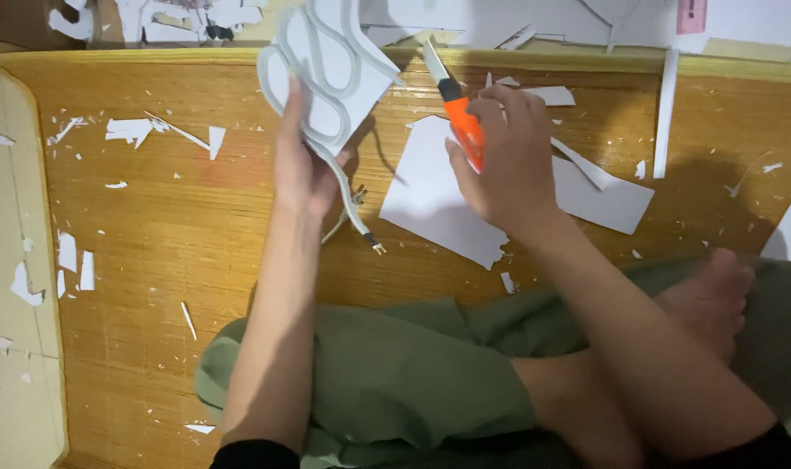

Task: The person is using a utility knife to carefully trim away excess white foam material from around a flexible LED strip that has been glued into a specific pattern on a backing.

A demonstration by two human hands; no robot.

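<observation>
White flat board with curving raised strips [326,74] is held up over the bamboo mat [195,234], gripped by left hand [301,169]. Right hand [508,161] clasps an orange utility knife [458,117], blade exposed; a slip risks cutting the near fingers

In my left hand [300,169] I hold up a white foam cutout [326,74] with curving raised strips, tilted, a thin white cable [347,208] hanging from it to a small plug end. My right hand [508,161] grips an orange utility knife [460,122], its blade extended and pointing toward the cutout.
</observation>
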